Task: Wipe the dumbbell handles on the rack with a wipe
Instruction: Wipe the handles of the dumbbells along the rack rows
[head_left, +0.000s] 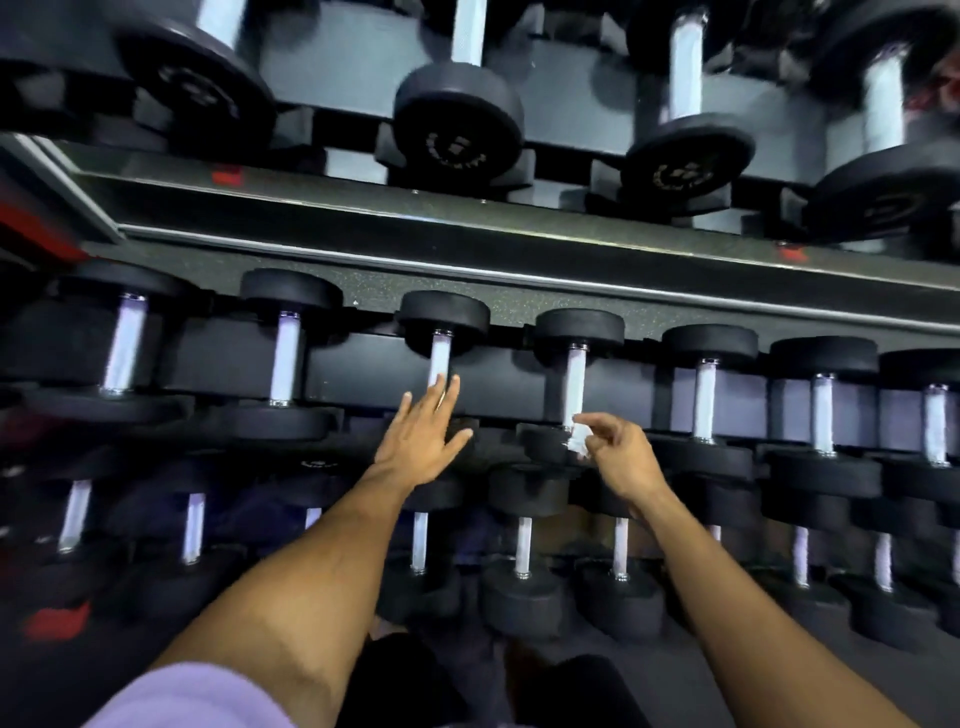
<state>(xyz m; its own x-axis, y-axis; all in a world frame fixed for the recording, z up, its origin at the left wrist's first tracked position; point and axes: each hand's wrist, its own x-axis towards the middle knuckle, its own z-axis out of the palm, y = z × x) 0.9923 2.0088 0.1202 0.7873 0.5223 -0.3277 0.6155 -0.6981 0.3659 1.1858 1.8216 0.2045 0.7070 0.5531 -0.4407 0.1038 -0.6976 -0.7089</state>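
From the head view, we pinch the wipe (577, 439) in the fingers of our right hand (618, 457) at the low end of a middle-row handle (574, 387), ready to rub it; our left hand (423, 431), fingers wide, touches the neighbour handle (439, 361), probably for steadiness; the rack (467, 244) carries three rows of dark dumbbells above a dim floor.

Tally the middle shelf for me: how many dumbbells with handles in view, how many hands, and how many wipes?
Dumbbells: 7
Hands: 2, left hand and right hand
Wipe: 1
Total: 10
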